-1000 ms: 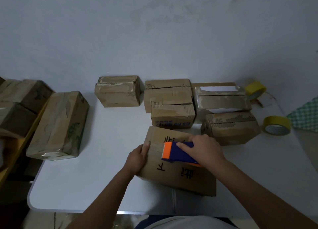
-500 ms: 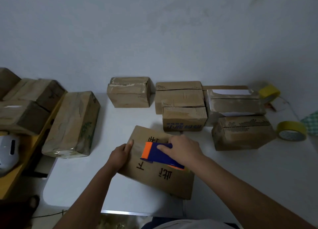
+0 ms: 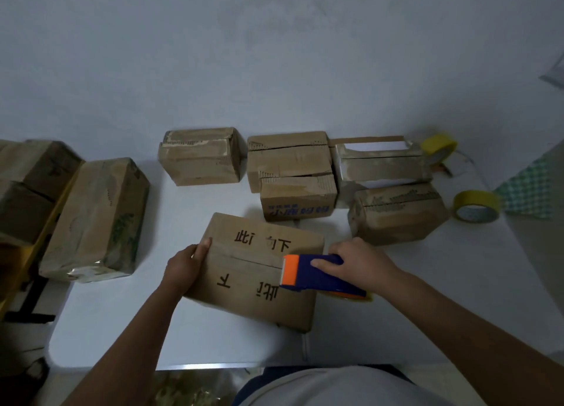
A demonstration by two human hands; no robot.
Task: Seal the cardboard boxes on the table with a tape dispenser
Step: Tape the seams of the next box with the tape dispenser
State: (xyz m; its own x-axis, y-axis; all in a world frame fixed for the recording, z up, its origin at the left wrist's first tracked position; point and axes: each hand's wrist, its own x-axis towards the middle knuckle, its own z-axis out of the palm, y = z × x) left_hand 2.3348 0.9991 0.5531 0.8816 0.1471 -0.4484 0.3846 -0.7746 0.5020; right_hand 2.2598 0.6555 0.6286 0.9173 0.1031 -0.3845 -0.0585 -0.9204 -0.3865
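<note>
Tape roll [image 3: 348, 295] mostly hidden under dispenser [image 3: 317, 275]

dim, bluish light | soft shadows | edges warped, slightly blurred

Black characters 此, 下 mark the nearest cardboard box [image 3: 244, 286].
</note>
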